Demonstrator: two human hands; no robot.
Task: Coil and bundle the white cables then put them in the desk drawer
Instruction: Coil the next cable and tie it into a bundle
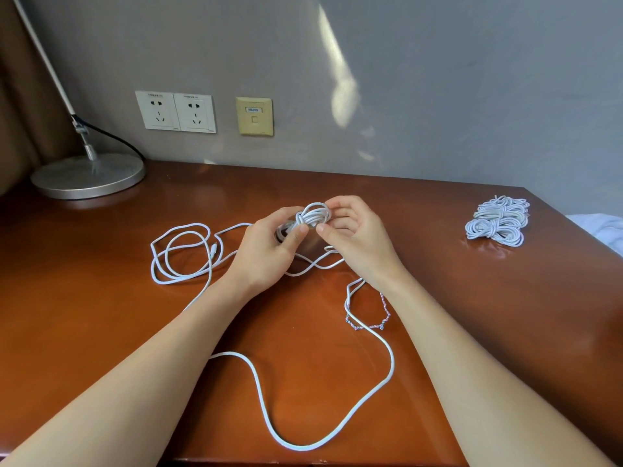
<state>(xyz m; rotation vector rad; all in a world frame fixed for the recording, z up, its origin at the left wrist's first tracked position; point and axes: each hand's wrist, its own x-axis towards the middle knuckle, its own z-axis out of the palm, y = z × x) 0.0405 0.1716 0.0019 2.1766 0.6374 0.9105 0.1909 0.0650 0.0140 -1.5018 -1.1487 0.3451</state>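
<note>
Above the middle of the brown desk (101, 315), both hands hold a small coiled white cable bundle (313, 215). My left hand (266, 247) grips its left part with thumb and fingers. My right hand (354, 235) pinches its right side. A loose white cable (182, 251) lies in loops to the left on the desk. Another loose white cable (269, 423) snakes across the near part of the desk. A pile of several bundled white cables (497, 220) sits at the far right of the desk. No drawer is in view.
A lamp with a round metal base (87, 176) stands at the far left corner. A thin pink and blue braided string (384, 318) lies under my right forearm. Wall sockets (175, 111) are behind the desk. White fabric (603, 227) lies past the desk's right edge.
</note>
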